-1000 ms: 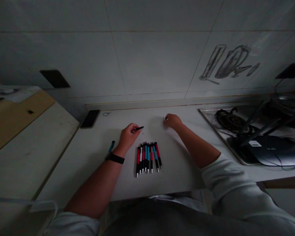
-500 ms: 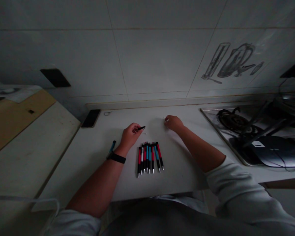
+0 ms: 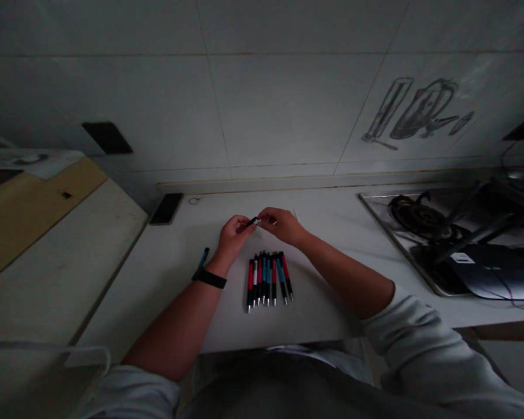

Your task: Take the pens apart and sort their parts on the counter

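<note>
My left hand (image 3: 233, 235) is closed around a short black pen part (image 3: 251, 221), which points up and to the right. The fingers of my right hand (image 3: 282, 224) are pinched at the end of that part, on something small and pale that I cannot make out. Below the hands a tiny pale piece (image 3: 261, 233) lies on the counter. A thin white stick, like a pen refill (image 3: 296, 214), lies just beyond my right hand. Nearer to me is a row of several red, blue and white pens (image 3: 268, 279) with black grips, tips towards me.
A blue pen piece (image 3: 205, 256) lies beside my left wrist, partly hidden. At the back left are a phone (image 3: 167, 209) and a small ring-like loop (image 3: 195, 200). A gas stove (image 3: 419, 224) with a dark flat device (image 3: 498, 267) stands on the right.
My right hand has moved left from beside the white stick to the black pen part in my left hand. The stick stays on the counter. The view has shifted slightly.
</note>
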Demonstrator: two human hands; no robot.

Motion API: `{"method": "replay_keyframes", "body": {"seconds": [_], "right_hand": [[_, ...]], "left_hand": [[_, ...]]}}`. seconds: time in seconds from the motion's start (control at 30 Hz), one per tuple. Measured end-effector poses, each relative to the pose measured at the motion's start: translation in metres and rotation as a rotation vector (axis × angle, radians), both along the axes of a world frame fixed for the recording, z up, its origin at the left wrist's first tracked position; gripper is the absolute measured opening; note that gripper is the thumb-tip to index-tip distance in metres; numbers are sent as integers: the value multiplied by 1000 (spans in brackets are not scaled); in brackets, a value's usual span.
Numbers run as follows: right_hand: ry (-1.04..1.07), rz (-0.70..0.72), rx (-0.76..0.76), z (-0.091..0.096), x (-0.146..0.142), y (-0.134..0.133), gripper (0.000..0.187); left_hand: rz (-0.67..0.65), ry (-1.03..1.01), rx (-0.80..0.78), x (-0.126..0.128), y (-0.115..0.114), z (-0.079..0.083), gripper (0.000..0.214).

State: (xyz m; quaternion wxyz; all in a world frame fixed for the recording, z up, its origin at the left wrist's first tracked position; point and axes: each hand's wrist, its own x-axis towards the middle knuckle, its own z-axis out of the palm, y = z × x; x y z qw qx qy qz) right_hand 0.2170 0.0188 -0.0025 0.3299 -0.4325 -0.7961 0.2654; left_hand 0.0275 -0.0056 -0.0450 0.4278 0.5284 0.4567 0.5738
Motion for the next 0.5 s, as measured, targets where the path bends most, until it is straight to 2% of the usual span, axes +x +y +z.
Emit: {"method": "replay_keyframes", "body": {"seconds": [0.1,0.23,0.37,0.5], "right_hand": [[37,21,-8,-3,-6,3,9],[-46,11,-4,3,9,23,12],[-331,-95,-33,7,32,60,14],[-644,-142,-100,-4,40,88,17]], "left_hand": [[-5,-17,-6,1,0,0,30],[53,10,-8,-1,5,-5,31],[122,32,-2,-6,11,-11,31],[127,76,6,-10,14,-16,30]]}}
